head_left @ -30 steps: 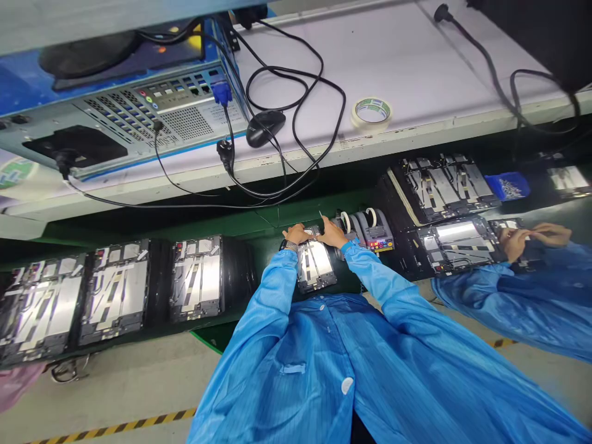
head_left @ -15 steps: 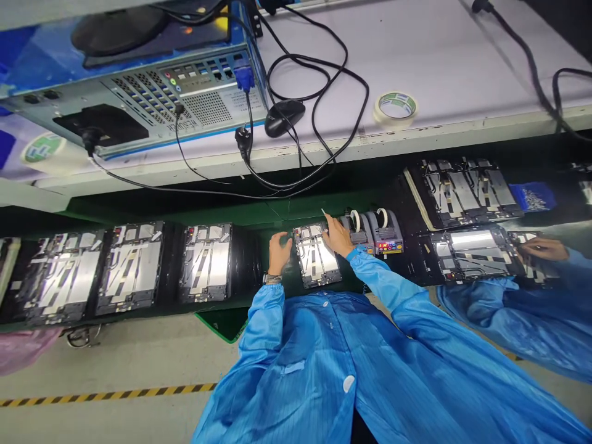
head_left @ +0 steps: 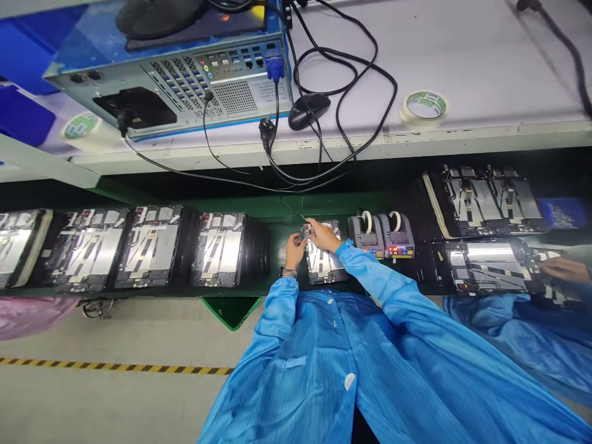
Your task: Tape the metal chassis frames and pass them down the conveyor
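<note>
An opened tablet chassis [head_left: 326, 265] with silver shielding lies on the green belt in front of me. My left hand [head_left: 295, 248] and my right hand [head_left: 322, 235] meet just above its far left corner. Both pinch a small part [head_left: 305, 232] between their fingertips; I cannot make out what it is. A thin pale sliver sticks out past my right fingers. Blue sleeves cover both my arms, and a watch sits on my left wrist.
Two tape dispensers [head_left: 382, 234] stand right of the chassis. Several more chassis [head_left: 148, 246] line the belt to the left. A co-worker's hand [head_left: 562, 269] works on another chassis [head_left: 490, 266] at right. The shelf above holds a computer case [head_left: 185, 80], a mouse [head_left: 308, 110], cables and a tape roll [head_left: 424, 106].
My left hand left the belt beside the chassis and joined my right hand above its far corner. The small part is now held between both. The view swung left.
</note>
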A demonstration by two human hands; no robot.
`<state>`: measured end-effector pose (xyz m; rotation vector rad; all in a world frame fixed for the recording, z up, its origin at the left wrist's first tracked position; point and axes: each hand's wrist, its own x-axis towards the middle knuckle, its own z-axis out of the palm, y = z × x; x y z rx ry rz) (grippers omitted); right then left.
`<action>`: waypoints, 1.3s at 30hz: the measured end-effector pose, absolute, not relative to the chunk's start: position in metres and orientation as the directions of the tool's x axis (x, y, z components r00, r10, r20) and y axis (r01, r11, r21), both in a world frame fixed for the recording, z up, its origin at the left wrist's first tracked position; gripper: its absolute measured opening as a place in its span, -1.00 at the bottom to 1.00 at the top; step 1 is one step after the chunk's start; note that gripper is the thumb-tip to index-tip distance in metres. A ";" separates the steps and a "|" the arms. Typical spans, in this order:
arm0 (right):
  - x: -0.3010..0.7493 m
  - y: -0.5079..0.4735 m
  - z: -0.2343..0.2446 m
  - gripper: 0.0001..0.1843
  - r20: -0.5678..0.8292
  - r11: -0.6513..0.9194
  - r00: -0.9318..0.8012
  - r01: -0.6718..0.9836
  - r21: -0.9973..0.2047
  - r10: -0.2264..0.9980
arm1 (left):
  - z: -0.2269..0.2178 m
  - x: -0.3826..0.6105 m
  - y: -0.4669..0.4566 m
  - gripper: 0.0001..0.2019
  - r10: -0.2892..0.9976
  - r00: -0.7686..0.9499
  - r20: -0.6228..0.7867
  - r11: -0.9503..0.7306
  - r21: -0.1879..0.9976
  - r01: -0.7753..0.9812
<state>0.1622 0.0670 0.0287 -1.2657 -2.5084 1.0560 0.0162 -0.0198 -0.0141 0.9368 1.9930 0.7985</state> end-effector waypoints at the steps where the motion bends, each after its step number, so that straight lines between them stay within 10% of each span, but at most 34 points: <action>1: 0.164 0.067 0.028 -0.28 -0.182 0.408 -0.645 0.650 -0.641 0.742 | -0.015 0.016 -0.020 -0.61 0.820 -0.428 -0.380 0.535 0.774 0.338; 39: 0.159 0.088 0.007 -0.30 -0.055 0.463 -0.683 0.550 -0.695 0.728 | -0.056 0.017 -0.001 -0.68 0.794 -0.485 -0.366 0.433 0.901 0.030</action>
